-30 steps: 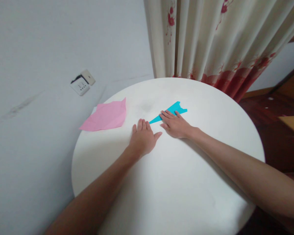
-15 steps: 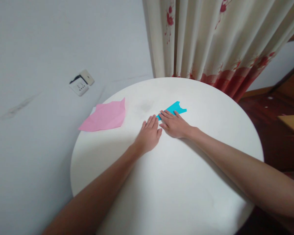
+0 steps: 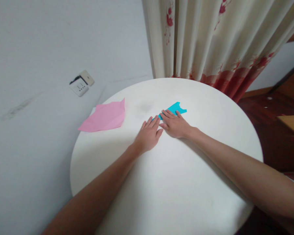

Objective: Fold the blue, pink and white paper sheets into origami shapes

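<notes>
A folded blue paper [image 3: 174, 108], narrow and pointed, lies flat near the middle of a round white table [image 3: 181, 182]. My right hand [image 3: 174, 124] presses flat on its near part with fingers spread. My left hand [image 3: 149, 134] lies flat beside it, fingers covering the paper's pointed left end, thumb close to the right hand. Only the paper's far notched end shows. A folded pink paper [image 3: 105, 116] rests at the table's left edge, apart from both hands.
A white wall with a socket plate [image 3: 81, 85] stands to the left. A cream curtain with red flowers [image 3: 210, 42] hangs behind the table. Dark wooden floor and a light wooden piece [image 3: 292, 124] lie to the right.
My left hand slid right and forward onto the blue paper's pointed tip, which is now covered. My right hand stayed pressed on the paper.
</notes>
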`<state>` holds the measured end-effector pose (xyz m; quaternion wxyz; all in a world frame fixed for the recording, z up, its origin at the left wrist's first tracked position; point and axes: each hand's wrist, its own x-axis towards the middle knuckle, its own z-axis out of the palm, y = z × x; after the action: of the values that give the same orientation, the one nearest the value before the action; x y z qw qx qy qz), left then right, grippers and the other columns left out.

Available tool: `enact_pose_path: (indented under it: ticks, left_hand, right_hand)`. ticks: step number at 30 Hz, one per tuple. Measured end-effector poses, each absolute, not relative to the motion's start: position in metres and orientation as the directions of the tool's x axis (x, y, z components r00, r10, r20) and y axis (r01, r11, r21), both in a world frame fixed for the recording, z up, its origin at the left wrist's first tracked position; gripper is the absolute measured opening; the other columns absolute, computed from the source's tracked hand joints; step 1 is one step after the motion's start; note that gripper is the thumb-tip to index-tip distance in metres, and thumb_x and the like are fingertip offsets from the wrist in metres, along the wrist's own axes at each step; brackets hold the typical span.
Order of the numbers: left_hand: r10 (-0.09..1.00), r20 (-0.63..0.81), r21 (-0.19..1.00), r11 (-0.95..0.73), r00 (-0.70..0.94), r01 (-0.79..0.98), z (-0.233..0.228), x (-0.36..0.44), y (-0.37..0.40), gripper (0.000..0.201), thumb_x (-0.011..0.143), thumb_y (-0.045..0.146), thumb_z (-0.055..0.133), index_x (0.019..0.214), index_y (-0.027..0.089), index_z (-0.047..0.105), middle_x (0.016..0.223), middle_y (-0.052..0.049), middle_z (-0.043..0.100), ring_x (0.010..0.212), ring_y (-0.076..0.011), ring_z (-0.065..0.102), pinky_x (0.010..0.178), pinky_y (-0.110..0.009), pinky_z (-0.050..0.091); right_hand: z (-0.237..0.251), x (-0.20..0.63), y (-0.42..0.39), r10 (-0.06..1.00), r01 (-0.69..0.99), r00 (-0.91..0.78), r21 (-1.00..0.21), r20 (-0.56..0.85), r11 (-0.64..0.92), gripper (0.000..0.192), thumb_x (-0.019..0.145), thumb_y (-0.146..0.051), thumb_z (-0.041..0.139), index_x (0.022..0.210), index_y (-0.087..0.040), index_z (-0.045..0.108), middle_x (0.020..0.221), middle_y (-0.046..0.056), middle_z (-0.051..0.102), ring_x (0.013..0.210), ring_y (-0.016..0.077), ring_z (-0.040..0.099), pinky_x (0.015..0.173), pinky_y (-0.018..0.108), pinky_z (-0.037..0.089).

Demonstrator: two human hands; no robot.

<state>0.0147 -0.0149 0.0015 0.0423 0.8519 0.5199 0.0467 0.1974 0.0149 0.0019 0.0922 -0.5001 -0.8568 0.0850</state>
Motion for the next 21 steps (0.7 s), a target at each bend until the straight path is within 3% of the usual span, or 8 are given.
enact_pose_path:
  ticks: [8,16,21]
  left_hand:
    - [0.888,0.034,0.125,-0.459,0.458,0.880,0.000,0.013,-0.014,0.056,0.106,0.037,0.034,0.156,0.013,0.033,0.168,-0.013,0.025,0.155,-0.0327,0.022,0.123,-0.055,0.024]
    - [0.886,0.019,0.122,-0.462,0.463,0.878,0.000,0.012,-0.013,0.057,0.106,0.039,0.033,0.157,0.013,0.032,0.168,-0.013,0.023,0.155,-0.0328,0.021,0.123,-0.055,0.024]
    - [0.883,0.028,0.118,-0.468,0.468,0.876,0.000,0.012,-0.013,0.057,0.106,0.039,0.033,0.157,0.013,0.033,0.167,-0.014,0.025,0.155,-0.0322,0.022,0.124,-0.054,0.024]
  right_hand:
    - [-0.002,0.209,0.026,0.956,0.922,-0.282,-0.253,0.081,0.294,0.061,0.106,-0.050,0.028,0.158,-0.018,0.034,0.167,0.013,0.026,0.155,0.0325,0.020,0.122,0.063,0.016]
    - [-0.012,0.220,0.036,0.989,0.950,-0.088,-0.288,0.120,0.120,0.067,0.105,-0.049,0.025,0.158,-0.008,0.031,0.166,0.021,0.026,0.154,0.0357,0.021,0.120,0.068,0.017]
    - [-0.008,0.216,0.035,0.960,0.949,-0.018,-0.296,0.281,0.105,0.071,0.105,-0.049,0.025,0.159,-0.003,0.022,0.166,0.025,0.020,0.155,0.0366,0.016,0.120,0.067,0.013]
